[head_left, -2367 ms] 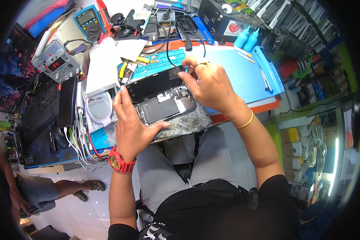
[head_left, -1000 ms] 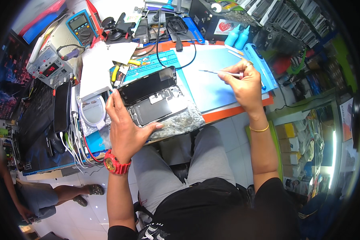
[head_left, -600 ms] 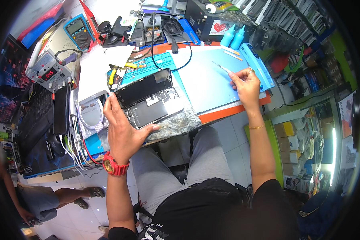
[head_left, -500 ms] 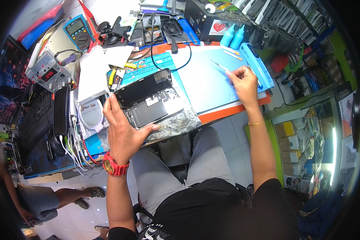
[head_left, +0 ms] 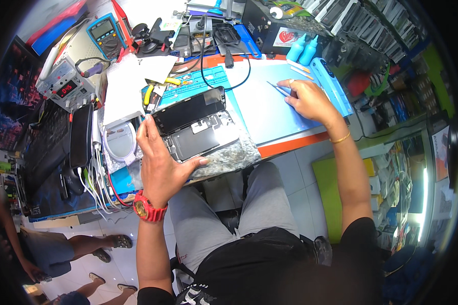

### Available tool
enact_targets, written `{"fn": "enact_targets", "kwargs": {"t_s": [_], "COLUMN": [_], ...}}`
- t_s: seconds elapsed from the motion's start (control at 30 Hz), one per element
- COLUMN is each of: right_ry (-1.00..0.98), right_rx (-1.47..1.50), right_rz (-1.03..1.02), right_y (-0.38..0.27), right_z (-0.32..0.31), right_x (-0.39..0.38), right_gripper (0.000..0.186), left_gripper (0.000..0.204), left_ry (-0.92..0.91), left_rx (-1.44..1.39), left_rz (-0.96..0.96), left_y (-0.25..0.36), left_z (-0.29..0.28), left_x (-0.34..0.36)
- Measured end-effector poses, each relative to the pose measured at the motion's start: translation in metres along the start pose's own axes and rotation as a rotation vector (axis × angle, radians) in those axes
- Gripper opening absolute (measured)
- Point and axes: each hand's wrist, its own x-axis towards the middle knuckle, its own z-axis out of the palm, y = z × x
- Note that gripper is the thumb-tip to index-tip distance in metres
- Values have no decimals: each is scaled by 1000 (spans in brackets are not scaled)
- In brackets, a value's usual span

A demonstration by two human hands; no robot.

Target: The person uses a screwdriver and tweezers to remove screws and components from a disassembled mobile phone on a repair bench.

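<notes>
Head view: left hand (head_left: 160, 168), thumb and fingers spread, at the left end of an opened phone (head_left: 192, 144) on a grey-mottled pad (head_left: 229, 158); right hand (head_left: 311, 101) pinching a slim tool (head_left: 276, 87) above a light-blue sheet (head_left: 272, 119); turquoise compartmented mat (head_left: 216, 80) behind the phone, blue bottles (head_left: 296, 50) beyond the sheet.

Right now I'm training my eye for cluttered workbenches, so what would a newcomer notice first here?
The opened phone, just left of the picture's centre, its dark screen tipped up behind the exposed insides and the left hand spread at its left end. Next, the chunky red watch on that wrist, and the pale blue mat to the right, where the right hand holds a slim tool.
</notes>
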Motion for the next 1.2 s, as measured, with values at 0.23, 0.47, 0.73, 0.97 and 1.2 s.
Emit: {"fn": "enact_targets", "kwargs": {"t_s": [0.23, 0.47, 0.73, 0.97, 1.2], "right_ry": [-429, -613, -242, 175, 574], "right_rx": [-245, -244, -166, 191, 368], "right_rz": [-100, 40, 27, -74, -44], "right_y": [-9, -26, 22, 0, -24], "right_z": [-27, -37, -33, -28, 25], "right_x": [38, 41, 2, -51, -36], "right_gripper": [83, 96, 42, 31, 41], "left_gripper": [152, 156, 152, 151, 150], "left_ry": [-1, 9, -6, -5, -6], "left_rx": [3, 6, -27, 0, -7], "left_rz": [2, 1, -1, 6, 21], "left_y": [3, 0, -1, -4, -3], "left_z": [-1, 0, 0, -4, -3], "left_x": [1, -1, 0, -1, 2]}}
